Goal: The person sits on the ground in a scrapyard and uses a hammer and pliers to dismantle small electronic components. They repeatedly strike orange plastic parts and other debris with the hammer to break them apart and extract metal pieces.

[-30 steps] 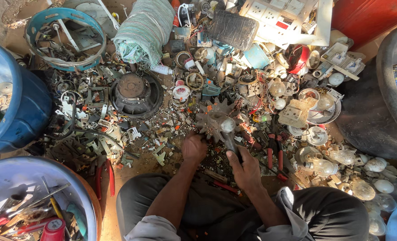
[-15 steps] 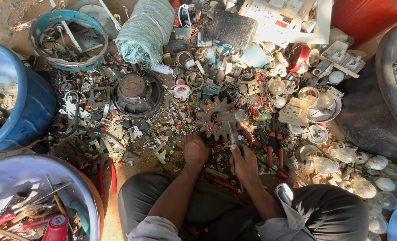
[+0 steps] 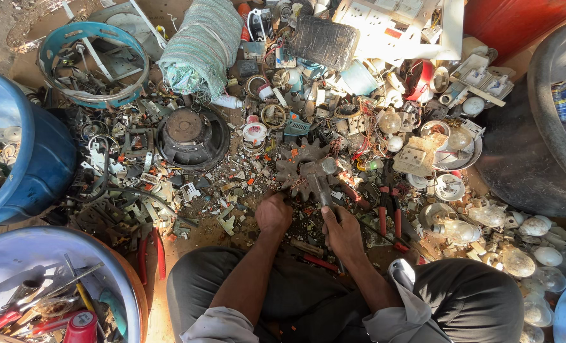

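Both hands down in the scrap, a hammer resting on a rusty toothed wheel.

The person sits cross-legged on the floor (image 3: 187, 235), and the right hand (image 3: 343, 232) is wrapped tight round the handle of a hammer (image 3: 324, 184), whose metal head lies on the toothed wheel (image 3: 302, 168) just ahead of the knees. The left hand (image 3: 273, 213) is curled into a loose fist at the wheel's near edge, fingers tucked under; whether it pinches anything there I cannot tell. Red-handled pliers (image 3: 388, 213) lie just right of the hammer, a dark round speaker (image 3: 190, 136) sits to the left, and pale bulbs (image 3: 537, 244) are heaped at the far right. A blue bucket (image 3: 35, 171) stands at the left edge.
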